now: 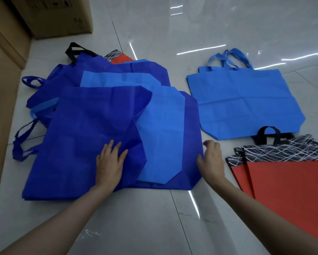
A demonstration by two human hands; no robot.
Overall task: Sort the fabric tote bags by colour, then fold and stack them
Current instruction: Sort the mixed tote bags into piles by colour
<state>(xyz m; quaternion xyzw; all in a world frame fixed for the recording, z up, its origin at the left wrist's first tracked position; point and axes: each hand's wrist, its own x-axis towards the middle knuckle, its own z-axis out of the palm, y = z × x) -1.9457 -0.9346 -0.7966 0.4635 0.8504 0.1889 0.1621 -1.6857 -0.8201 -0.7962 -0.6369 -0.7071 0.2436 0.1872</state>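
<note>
A mixed heap of tote bags covers the left of the floor. On top lies a dark blue bag, and my left hand rests flat on it, fingers spread. A light blue bag lies beside it over another dark blue bag. My right hand touches that bag's right edge, fingers curled; a grip cannot be made out. A red bag corner sticks out at the heap's far side. Set apart on the right lies a flat light blue bag. Red bags with black line-patterned tops lie at the near right.
The floor is glossy pale tile with light streaks. A cardboard box stands at the far left, and a tan wooden panel runs along the left edge. Loose dark blue handles trail off the heap's left side.
</note>
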